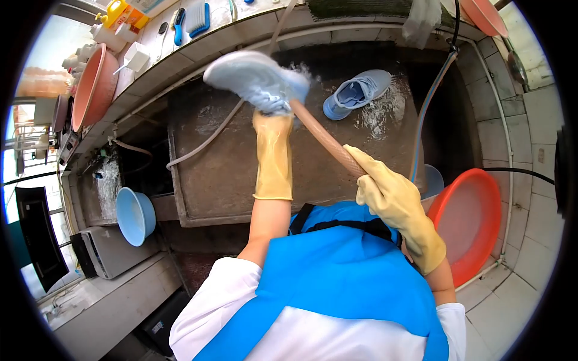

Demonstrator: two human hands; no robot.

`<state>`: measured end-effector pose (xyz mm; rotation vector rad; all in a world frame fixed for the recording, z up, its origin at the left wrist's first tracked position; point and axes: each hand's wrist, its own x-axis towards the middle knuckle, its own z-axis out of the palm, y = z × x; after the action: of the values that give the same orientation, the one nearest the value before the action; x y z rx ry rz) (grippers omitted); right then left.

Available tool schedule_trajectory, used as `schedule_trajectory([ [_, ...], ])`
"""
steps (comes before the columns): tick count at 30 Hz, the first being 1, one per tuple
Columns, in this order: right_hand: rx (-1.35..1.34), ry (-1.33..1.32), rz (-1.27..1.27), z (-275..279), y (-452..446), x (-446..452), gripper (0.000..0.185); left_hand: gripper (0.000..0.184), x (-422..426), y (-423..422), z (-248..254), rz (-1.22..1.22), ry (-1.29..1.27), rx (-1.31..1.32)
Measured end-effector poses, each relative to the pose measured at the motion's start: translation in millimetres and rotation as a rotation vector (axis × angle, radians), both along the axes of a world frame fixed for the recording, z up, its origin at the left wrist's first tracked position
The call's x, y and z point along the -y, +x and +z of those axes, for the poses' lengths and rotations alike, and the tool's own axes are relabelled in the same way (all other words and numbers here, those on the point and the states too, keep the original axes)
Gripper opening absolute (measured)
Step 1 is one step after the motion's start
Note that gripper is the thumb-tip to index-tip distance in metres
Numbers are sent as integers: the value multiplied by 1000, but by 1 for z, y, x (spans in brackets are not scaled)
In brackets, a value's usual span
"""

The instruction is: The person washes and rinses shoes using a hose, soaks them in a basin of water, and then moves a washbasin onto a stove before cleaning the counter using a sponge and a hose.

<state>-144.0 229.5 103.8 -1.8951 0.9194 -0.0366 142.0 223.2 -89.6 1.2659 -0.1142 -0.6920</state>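
My left hand [273, 153], in a yellow rubber glove, holds up a light-blue sneaker [250, 73]. The shoe is blurred and hides my fingers. In my right hand [388, 195], also gloved, the fingers wrap round a pinkish-brown hose [327, 141]. Its far end meets the side of the raised sneaker, and water splashes there. A second light-blue sneaker [357, 94] stands on the wet, dark stone slab [223, 186], to the right of the raised one.
An orange-red basin [466, 225] stands at my right, and a light-blue basin [135, 216] at left. Brushes [197, 19], a yellow bottle [122, 14] and a pink basin [95, 88] sit on the tiled ledge. A thin grey hose [208, 141] crosses the slab.
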Motion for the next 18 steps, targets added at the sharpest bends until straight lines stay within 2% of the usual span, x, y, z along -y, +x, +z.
schedule_trajectory([
  [4, 60, -9, -39, 10, 7, 6, 49, 61, 2, -1, -15, 84, -57, -140],
  [5, 18, 75, -113, 18, 11, 11, 48, 61, 3, -3, -21, 133, -95, -215],
  [6, -24, 159, -186, 23, 14, 15, 47, 70, 3, -4, -22, 209, -137, -476],
  [7, 79, 76, -224, 5, 12, 18, 46, 74, -7, -15, -5, 43, 139, -143],
  [8, 75, 65, -217, 11, 16, 22, 46, 81, -17, -27, 13, -70, 435, 194],
  [10, -129, 134, -252, 23, 27, 31, 44, 72, -13, -42, 49, -169, 416, 141],
  [11, -131, 164, -228, 22, 27, 30, 44, 72, -11, -42, 36, -157, 410, 132],
  [13, -154, 139, -159, 28, 33, 23, 44, 61, -8, -38, -11, -237, 456, 570],
  [14, -170, 122, -103, 32, 38, 18, 45, 59, -6, -36, -27, -237, 468, 697],
  [15, -225, 140, -29, 38, 43, 15, 45, 57, -6, -38, -36, -225, 478, 792],
  [17, -94, -70, 156, 16, 39, 5, 47, 53, -2, -42, -51, -217, 518, 905],
  [18, -91, -85, 200, 18, 44, 0, 47, 51, -1, -43, -56, -222, 539, 952],
])
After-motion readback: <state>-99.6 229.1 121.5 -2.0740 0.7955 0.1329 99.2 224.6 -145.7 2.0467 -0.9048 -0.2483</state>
